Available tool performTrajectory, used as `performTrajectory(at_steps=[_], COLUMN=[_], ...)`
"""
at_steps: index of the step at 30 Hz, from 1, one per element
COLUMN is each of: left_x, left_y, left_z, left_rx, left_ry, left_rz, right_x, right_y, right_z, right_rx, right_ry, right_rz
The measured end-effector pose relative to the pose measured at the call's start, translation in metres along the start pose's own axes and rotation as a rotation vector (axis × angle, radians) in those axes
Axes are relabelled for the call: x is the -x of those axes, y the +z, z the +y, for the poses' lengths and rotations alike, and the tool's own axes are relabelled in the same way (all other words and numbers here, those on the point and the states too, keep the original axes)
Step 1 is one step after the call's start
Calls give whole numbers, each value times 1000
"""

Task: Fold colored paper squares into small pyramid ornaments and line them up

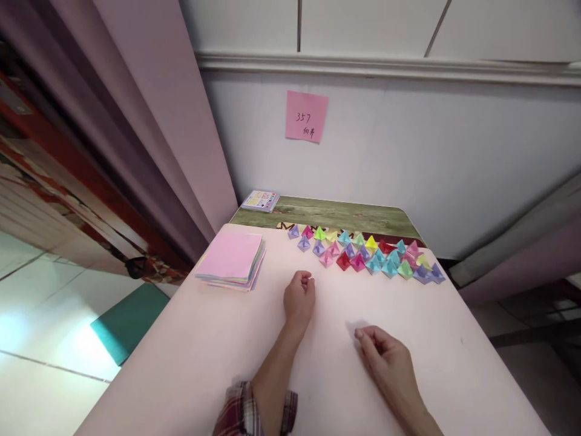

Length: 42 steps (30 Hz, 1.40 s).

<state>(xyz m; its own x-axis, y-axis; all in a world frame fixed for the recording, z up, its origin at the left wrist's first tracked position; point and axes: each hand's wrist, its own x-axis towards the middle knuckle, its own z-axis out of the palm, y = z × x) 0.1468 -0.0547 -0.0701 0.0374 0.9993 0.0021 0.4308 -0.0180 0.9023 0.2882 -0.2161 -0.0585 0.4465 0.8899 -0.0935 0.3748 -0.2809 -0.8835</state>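
My left hand point(299, 301) rests over the middle of the white tabletop point(336, 375), its fingers loosely curled and nothing visible in them. Lower and to the right, my right hand point(387, 361) is bent inward, thumb tip against the index finger, and I see nothing in it. Beyond both hands stand several small folded paper boats point(357, 261) in purple, pink, green, yellow, red and blue, in rows along the far right. To the left of my left hand lies a stack of coloured origami paper point(231, 257) with a pink sheet on top. Neither hand touches paper.
A packet with a printed cover point(260, 200) lies at the back left on a green wood-patterned surface point(345, 212). A pink note point(306, 116) is stuck to the wall. Curtains hang on both sides. A green stool or box point(131, 321) stands on the floor at left.
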Motion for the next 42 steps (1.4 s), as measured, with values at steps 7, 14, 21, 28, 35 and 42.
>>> performTrajectory(at_steps=[7, 14, 21, 28, 35, 42], left_x=[22, -6, -47, -49, -51, -50], left_y=[-6, -99, -190, -185, -193, -199], left_z=[8, 22, 7, -15, -14, -15], left_rx=[-94, -255, -802, -808, -769, -740], left_ry=[226, 462, 183, 154, 181, 237], left_rz=[148, 279, -25, -57, -72, -105], right_x=[13, 15, 18, 21, 22, 22], right_y=[4, 1, 0, -3, -4, -5], right_z=[17, 24, 27, 26, 26, 24], right_rx=[183, 219, 222, 224, 248, 254], right_ry=[-281, -336, -334, -319, -306, -336], right_rz=[26, 31, -4, -16, -18, -15])
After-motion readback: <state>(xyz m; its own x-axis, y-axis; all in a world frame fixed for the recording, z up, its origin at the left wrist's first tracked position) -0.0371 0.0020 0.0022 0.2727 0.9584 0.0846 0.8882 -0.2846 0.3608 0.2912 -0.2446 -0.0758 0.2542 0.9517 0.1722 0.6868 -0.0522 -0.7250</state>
